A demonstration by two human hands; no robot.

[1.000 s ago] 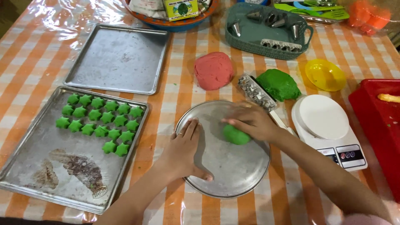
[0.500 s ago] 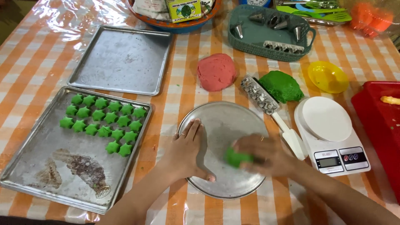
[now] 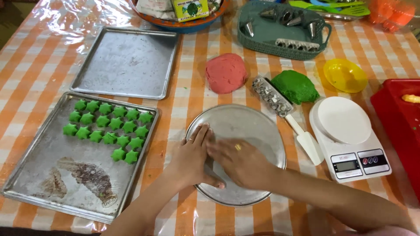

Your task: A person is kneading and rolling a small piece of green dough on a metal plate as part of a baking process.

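Observation:
My left hand (image 3: 191,158) lies flat on the left part of a round metal plate (image 3: 249,124), fingers stretched out, thumb near the front rim. My right hand (image 3: 241,164) presses palm-down on the plate right beside it, fingertips touching the left hand. The small green dough piece seen earlier is hidden under that palm. A big green dough lump (image 3: 295,86) and a pink dough lump (image 3: 225,72) sit behind the plate.
A baking tray (image 3: 39,175) with several green star cookies (image 3: 107,128) lies at the left, a bare tray (image 3: 127,61) behind it. A spiked roller (image 3: 271,95), white kitchen scale (image 3: 348,137), yellow bowl (image 3: 344,74), teal basket (image 3: 280,30) and red container (image 3: 400,118) are to the right.
My right hand slid from the plate's right side toward its left, covering the green dough piece. The left hand stayed on the plate.

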